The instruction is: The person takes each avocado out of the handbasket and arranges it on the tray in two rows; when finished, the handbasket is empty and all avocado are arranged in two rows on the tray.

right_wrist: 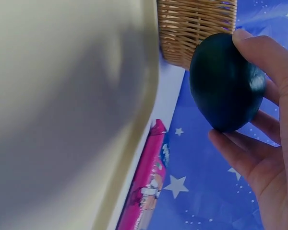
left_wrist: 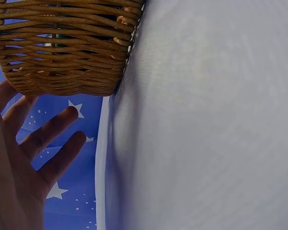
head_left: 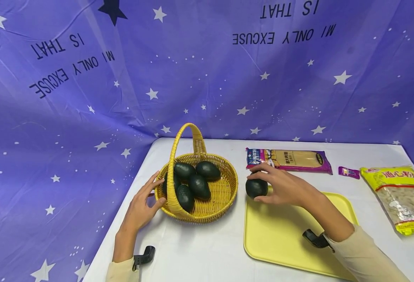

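My right hand grips a dark green avocado above the back left corner of the yellow tray. In the right wrist view the thumb and fingers curl round this avocado, held clear of the tray. To the left stands a yellow wicker basket with a tall arched handle, several avocados gathered in its left and back part. My left hand rests at the basket's left rim, thumb and fingers spread. In the left wrist view its fingers extend beside the basket wall.
Behind the tray lies a purple-edged pack of spaghetti. A small purple packet is right of it. At the far right lies a yellow and clear bag of pasta. A blue starred cloth hangs behind the white table.
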{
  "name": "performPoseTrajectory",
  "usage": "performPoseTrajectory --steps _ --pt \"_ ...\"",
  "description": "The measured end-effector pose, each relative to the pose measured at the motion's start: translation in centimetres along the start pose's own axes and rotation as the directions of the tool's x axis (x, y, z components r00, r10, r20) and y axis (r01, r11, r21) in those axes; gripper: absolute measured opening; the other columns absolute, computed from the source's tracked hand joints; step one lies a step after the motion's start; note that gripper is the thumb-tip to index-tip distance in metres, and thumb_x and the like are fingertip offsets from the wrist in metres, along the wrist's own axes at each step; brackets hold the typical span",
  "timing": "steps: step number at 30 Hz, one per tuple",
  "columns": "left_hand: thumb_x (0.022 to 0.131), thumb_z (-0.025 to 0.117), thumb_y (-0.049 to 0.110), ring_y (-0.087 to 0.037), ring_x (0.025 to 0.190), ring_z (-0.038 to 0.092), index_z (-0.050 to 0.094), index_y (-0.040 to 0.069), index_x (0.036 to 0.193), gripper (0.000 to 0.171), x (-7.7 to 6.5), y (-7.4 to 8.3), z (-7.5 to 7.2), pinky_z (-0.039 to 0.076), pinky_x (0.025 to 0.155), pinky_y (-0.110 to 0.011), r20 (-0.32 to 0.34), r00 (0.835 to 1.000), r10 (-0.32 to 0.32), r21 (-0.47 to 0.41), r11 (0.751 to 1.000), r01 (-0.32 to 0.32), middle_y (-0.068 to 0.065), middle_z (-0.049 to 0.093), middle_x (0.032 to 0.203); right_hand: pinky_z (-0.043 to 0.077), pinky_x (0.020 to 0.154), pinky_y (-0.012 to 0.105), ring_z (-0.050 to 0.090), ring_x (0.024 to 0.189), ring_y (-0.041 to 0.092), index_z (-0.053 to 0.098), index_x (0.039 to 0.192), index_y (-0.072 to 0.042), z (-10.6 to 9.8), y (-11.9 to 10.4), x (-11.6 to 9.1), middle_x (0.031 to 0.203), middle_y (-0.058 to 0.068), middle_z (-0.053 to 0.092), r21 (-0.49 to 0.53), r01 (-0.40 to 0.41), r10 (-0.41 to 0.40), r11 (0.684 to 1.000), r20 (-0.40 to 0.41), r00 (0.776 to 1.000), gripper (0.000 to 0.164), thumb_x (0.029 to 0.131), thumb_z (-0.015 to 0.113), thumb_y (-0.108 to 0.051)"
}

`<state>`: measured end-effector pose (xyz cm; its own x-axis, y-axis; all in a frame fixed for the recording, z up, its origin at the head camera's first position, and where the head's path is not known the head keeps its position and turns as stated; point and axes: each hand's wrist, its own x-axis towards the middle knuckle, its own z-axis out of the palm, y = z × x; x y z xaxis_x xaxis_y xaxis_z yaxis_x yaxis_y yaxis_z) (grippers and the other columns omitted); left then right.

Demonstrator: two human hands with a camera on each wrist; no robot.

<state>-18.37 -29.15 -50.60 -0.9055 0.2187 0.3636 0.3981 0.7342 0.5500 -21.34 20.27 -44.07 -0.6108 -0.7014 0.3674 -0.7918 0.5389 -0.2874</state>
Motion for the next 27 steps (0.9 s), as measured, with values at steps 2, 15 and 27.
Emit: performPoseTrajectory --steps 2,15,27 --pt "0.099 0.077 0.033 -0.025 0.146 0.053 0.058 0.025 0.156 0.061 0.0 0.0 0.0 0.060 0.100 -0.045 0.000 1.000 -0.002 0.002 1.000 0.002 0.011 0.034 0.174 0.064 0.090 0.045 0.069 0.117 0.028 0.073 0.132 -0.013 0.2 0.2 -0.3 0.141 0.012 0.062 0.000 0.007 -0.007 1.000 -0.006 1.000 0.059 0.080 0.096 -0.033" --pt "0.099 0.076 0.033 -0.025 0.147 0.052 0.058 0.025 0.157 0.061 -0.1 0.1 0.1 0.060 0.101 -0.045 0.000 1.000 -0.012 -0.009 1.000 0.012 0.012 0.034 0.174 0.064 0.086 0.040 0.072 0.106 0.022 0.073 0.132 -0.012 1.5 0.6 -1.8 0.139 0.007 0.062 -0.039 0.011 -0.012 0.999 -0.016 1.000 0.060 0.080 0.096 -0.032" --pt "0.099 0.077 0.032 -0.023 0.143 0.055 0.058 0.029 0.156 0.060 0.1 -0.2 0.1 0.059 0.100 -0.035 -0.010 1.000 0.002 -0.009 1.000 -0.002 0.012 0.035 0.174 0.063 0.091 0.041 0.070 0.115 0.022 0.073 0.133 -0.013 2.1 0.5 -2.6 0.140 0.011 0.062 0.006 -0.047 0.046 0.999 0.028 0.999 0.062 0.080 0.096 -0.036"
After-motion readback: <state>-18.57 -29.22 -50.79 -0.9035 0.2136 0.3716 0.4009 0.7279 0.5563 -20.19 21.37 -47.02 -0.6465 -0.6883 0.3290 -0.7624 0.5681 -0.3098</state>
